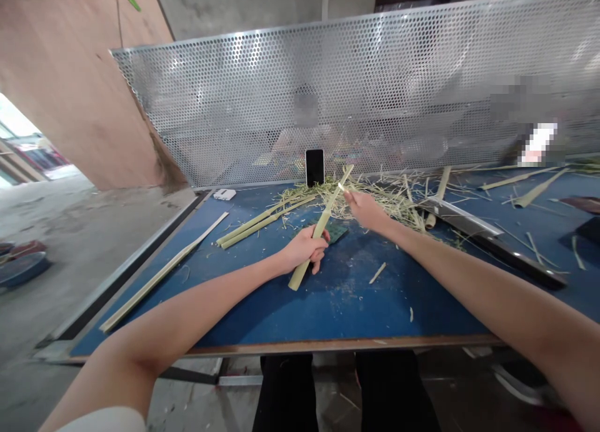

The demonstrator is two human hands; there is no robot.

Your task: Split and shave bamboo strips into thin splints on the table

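Left hand point(307, 247): fingers wrapped round a green stalk point(323, 219), slanting over the blue desk point(262, 313) | Right hand point(368, 211): fingers pinching a small pale object point(341, 186) by its far part | Step: likely scraping | Next calls for: firm left hold, light right stroke

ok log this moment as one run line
left hand: gripping green stalk | right hand: near stalk's upper end, holding pale item, identity unclear | shavings: heaped beyond hands | knife: lying right, unheld
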